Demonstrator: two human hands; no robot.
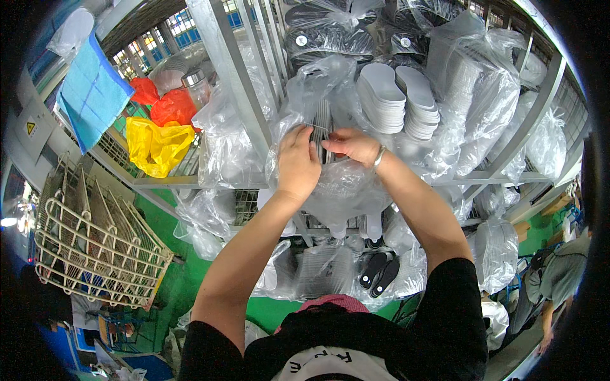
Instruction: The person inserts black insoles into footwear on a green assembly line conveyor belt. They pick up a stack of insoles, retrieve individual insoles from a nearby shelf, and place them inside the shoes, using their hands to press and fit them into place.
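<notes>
A bundle of thin grey and dark insoles (pixel 323 115) stands on edge in an open clear plastic bag (pixel 343 181) on the metal shelf, with what looks like a thin band around it. My left hand (pixel 300 160) grips the bundle's left side, fingertips near the band. From the right, my right hand (pixel 353 146) has its thumb and fingers closed on the bundle's other side. Its lower part is hidden by the bag and my hands. Just right of my right hand are two stacks of white insoles, a left stack (pixel 382 95) and a right stack (pixel 417 105).
Bagged black insoles (pixel 330 43) lie behind. A metal post (pixel 232 76) rises left of my hands. Beyond it are a yellow bag (pixel 159 145), a red bag (pixel 175 108), a jar (pixel 196 86) and a blue cloth (pixel 95 92). A wire rack (pixel 101 241) stands lower left; another person (pixel 556 273) is at right.
</notes>
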